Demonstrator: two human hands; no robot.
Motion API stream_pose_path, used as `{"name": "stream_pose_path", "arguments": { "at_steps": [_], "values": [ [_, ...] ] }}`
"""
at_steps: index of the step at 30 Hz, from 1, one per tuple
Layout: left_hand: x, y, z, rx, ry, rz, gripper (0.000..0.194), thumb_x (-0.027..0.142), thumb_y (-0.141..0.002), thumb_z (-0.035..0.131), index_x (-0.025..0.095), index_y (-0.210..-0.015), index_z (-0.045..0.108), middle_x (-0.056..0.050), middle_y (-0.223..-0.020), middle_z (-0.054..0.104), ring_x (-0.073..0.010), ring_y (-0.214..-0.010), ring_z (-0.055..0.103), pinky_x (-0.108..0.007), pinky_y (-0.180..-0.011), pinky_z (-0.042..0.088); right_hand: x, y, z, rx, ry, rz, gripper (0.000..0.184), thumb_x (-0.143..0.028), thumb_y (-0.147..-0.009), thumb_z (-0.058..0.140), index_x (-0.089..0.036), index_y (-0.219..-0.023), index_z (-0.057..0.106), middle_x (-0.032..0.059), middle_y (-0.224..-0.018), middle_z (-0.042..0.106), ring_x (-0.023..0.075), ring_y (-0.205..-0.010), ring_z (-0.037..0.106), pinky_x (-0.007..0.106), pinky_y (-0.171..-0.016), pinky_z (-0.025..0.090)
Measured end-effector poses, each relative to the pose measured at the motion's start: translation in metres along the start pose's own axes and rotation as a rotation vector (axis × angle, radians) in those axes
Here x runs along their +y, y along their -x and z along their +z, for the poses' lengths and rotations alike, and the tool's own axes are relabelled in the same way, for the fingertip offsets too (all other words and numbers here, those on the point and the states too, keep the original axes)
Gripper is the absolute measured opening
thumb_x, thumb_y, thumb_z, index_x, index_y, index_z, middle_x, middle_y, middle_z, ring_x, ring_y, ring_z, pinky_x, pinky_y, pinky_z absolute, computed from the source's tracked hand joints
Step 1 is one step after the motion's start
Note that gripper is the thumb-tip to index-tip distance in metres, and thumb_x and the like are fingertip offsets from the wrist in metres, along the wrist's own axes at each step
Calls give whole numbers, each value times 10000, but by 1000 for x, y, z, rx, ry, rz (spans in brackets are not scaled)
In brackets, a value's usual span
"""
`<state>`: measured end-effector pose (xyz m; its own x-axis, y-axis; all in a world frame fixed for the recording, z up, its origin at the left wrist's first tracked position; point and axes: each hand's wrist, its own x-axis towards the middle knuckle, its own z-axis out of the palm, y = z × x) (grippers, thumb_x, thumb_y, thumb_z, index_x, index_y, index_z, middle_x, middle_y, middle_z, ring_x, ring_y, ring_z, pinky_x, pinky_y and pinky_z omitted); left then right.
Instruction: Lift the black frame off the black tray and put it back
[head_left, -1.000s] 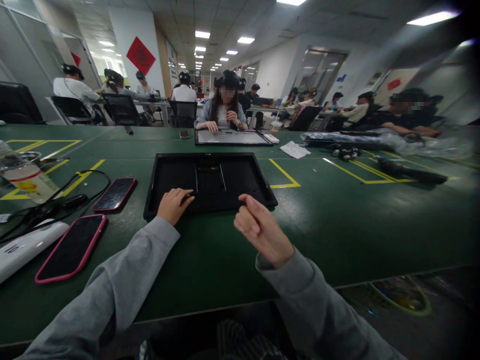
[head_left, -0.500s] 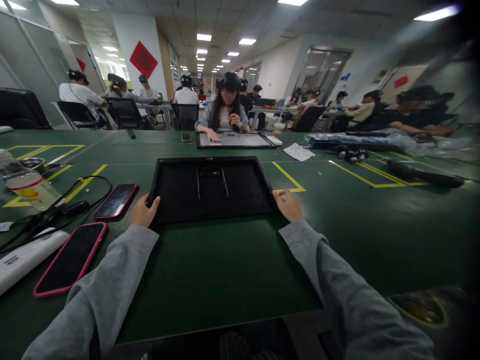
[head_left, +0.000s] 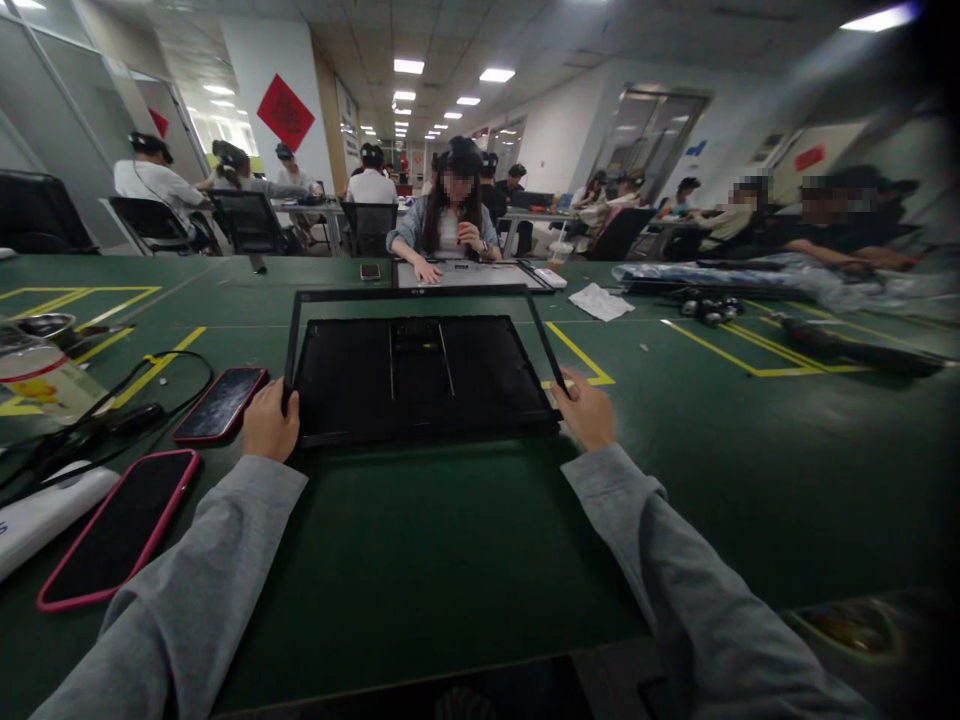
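A thin black monitor bezel point(head_left: 412, 292) is held up by its two short sides, its far edge raised above a black monitor back shell point(head_left: 345, 370). My left hand point(head_left: 271, 420) grips the bezel's left side, thumb on top. On the opposite side, my right hand point(head_left: 587, 410) closes round the right side near the front corner. Green table shows through the gap between the bezel and the shell's far edge. The shell lies flat, with two metal strips at its middle. The fingers under the frame are hidden.
Left of me lie a pink-cased phone point(head_left: 124, 530), a second phone point(head_left: 221, 404), a white power bank point(head_left: 49, 515), black cables and a bottle point(head_left: 52, 375). Across the table a person works over a panel point(head_left: 487, 275). Crumpled paper point(head_left: 600, 301) and a dark tool point(head_left: 847, 345) lie rightward.
The bezel has come up off the back shell, its far edge now higher and apart from it. Both hands have moved with it, the left slightly outward.
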<state>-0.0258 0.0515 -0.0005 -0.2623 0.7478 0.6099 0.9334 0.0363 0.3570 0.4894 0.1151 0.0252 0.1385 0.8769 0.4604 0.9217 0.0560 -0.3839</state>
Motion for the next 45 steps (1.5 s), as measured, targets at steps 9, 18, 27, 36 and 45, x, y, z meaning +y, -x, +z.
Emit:
{"name": "stream_pose_path", "arguments": {
  "at_steps": [9,18,27,36,45],
  "values": [
    [40,2,-56,535,30,126,499,335,-959,389,150,-1422,421,-135,-1420,484,-270,-1328,419,-464,-1104,302,-18,9,-28,267,3,4,584,-391,-953,308,-157,-1485,359,161,-1023,696,237,-762,633,327,-690,441],
    [13,-1,-15,185,78,29,496,392,-953,387,112,-1328,552,-152,-1282,609,-248,-1207,542,-373,-1038,389,-7,6,-5,88,58,-100,530,-404,-948,361,-261,-1452,440,49,-747,686,180,-598,560,293,-618,389],
    [1,1,-2,-119,5,-235,522,436,-909,449,190,-1355,562,-127,-1202,669,-271,-1100,617,-377,-967,444,13,2,23,-63,-26,-115,511,-400,-911,443,-306,-1411,493,-8,-612,553,155,-516,462,278,-531,309],
    [5,2,-3,-225,41,-300,517,403,-903,456,175,-1357,556,-119,-1123,696,-236,-1000,644,-347,-912,467,20,-3,34,-70,-197,-65,498,-399,-871,515,-229,-1334,580,-58,-524,392,132,-496,390,277,-544,310],
    [1,1,-5,-254,75,-277,535,356,-887,476,139,-1373,532,-130,-1173,675,-253,-1058,628,-355,-939,464,24,-5,35,-95,-251,-87,522,-386,-838,536,-218,-1330,575,-75,-522,354,121,-489,372,271,-550,311]
  ]
}}
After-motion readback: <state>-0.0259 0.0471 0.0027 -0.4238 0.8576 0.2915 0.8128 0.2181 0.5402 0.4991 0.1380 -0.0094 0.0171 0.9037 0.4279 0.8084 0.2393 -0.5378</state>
